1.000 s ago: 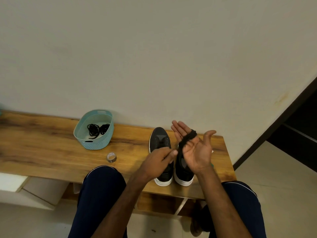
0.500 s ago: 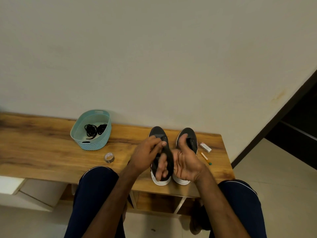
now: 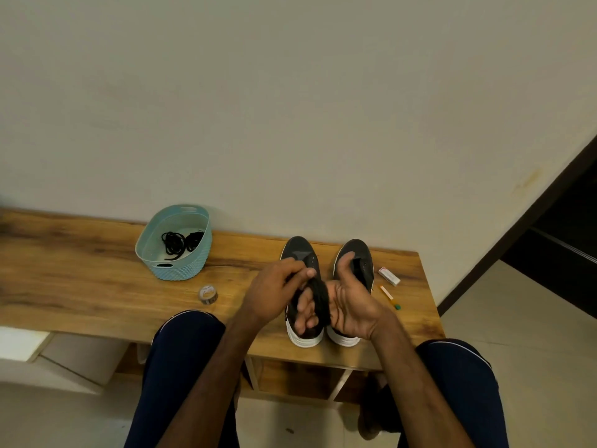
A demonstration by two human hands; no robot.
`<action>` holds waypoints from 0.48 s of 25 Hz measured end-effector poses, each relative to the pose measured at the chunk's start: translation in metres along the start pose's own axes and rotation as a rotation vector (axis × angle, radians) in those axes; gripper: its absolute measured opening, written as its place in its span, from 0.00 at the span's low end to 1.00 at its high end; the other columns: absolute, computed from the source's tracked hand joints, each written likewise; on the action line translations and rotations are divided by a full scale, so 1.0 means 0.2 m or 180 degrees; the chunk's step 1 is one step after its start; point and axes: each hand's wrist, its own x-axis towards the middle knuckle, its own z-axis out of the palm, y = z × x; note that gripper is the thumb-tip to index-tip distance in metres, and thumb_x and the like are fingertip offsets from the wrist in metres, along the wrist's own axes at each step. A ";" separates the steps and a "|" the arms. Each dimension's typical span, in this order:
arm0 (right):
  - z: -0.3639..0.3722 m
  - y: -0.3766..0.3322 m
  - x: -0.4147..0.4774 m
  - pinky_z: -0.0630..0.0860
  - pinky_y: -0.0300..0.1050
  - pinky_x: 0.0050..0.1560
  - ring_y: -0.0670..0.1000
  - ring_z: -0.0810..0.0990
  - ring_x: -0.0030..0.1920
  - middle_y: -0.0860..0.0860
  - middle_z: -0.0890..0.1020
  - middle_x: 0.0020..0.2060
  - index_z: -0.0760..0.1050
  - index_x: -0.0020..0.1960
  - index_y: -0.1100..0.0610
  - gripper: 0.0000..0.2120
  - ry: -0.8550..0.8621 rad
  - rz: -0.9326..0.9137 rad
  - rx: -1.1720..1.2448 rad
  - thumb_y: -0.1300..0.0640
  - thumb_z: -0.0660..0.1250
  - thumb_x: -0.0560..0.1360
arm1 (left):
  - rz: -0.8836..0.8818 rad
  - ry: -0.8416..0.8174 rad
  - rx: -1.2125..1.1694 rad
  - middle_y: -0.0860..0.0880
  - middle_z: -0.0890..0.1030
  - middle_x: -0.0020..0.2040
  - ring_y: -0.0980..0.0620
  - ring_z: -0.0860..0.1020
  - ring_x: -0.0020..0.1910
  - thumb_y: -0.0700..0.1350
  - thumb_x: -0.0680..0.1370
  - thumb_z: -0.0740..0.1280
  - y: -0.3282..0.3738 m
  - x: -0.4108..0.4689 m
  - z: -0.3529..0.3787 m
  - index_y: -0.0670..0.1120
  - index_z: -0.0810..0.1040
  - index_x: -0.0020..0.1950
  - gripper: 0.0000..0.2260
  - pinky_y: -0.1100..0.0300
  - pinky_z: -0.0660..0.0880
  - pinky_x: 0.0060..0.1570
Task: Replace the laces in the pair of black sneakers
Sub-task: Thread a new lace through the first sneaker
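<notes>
Two black sneakers with white soles stand side by side on the wooden bench (image 3: pixel 80 279), toes toward the wall: the left sneaker (image 3: pixel 302 250) and the right sneaker (image 3: pixel 357 250). Just above their heels I hold a black lace (image 3: pixel 319 299) wound in a bundle around the fingers of my right hand (image 3: pixel 350 307). My left hand (image 3: pixel 274 292) pinches the top of that bundle. The hands hide the rear halves of both shoes.
A teal basket (image 3: pixel 181 270) at the back left holds more black laces (image 3: pixel 176 242). A small tape roll (image 3: pixel 207 294) lies in front of it. A white box (image 3: pixel 388 275) and an orange stick (image 3: pixel 387 294) lie right of the shoes. My knees are below the bench edge.
My right hand came down from palm-up and turned its fingers leftward, uncovering the right sneaker's toe. My left hand moved onto the lace bundle and pinches it.
</notes>
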 end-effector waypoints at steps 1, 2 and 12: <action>0.00 -0.01 0.00 0.81 0.42 0.48 0.58 0.85 0.46 0.63 0.85 0.43 0.81 0.50 0.66 0.55 0.0008 -0.0244 0.0325 0.25 0.30 0.70 | -0.0237 -0.0133 -0.0847 0.53 0.74 0.29 0.55 0.73 0.27 0.52 0.81 0.60 0.04 0.00 0.01 0.51 0.76 0.35 0.16 0.59 0.72 0.30; 0.00 0.00 0.00 0.81 0.42 0.48 0.58 0.85 0.46 0.63 0.85 0.43 0.82 0.49 0.65 0.54 0.0003 -0.0463 0.0601 0.26 0.31 0.72 | -0.0464 -0.0144 -0.1460 0.53 0.72 0.25 0.57 0.70 0.22 0.48 0.80 0.61 0.08 0.00 0.04 0.51 0.75 0.32 0.17 0.62 0.71 0.27; -0.02 0.04 0.03 0.77 0.44 0.37 0.54 0.77 0.27 0.58 0.75 0.22 0.69 0.26 0.57 0.30 0.0900 -0.0875 0.1116 0.44 0.52 0.82 | -0.0520 -0.0087 -0.0557 0.50 0.79 0.46 0.53 0.79 0.46 0.39 0.81 0.62 0.09 -0.04 0.12 0.47 0.82 0.50 0.09 0.55 0.78 0.51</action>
